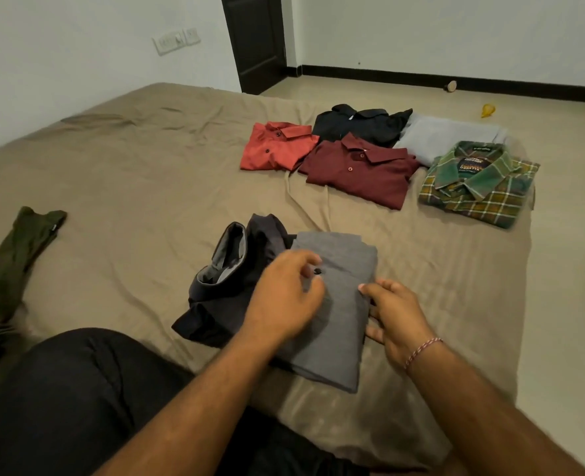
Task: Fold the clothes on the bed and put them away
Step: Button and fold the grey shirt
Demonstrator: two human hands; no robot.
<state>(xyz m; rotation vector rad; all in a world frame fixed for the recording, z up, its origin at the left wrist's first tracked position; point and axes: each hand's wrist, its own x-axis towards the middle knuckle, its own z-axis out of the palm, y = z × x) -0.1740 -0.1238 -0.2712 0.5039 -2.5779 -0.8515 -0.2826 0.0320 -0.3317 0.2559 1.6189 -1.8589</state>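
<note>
grey shirt (332, 304) lay on the bed (147, 187), nearest the person, half folded, its dark collar end (222, 269) bunched to its left. the left hand (284, 300) rested on the shirt with fingers loosely curled, seeming to pinch cloth by a button, though i cannot tell for sure. the right hand (397, 317) pressed the shirt's right edge, fingers relaxed. five folded clothes (359, 170) sat beyond the shirt; an olive garment (20, 255) lay unfolded far to its left. next move, likely: tuck the collar end over squarely.
</note>
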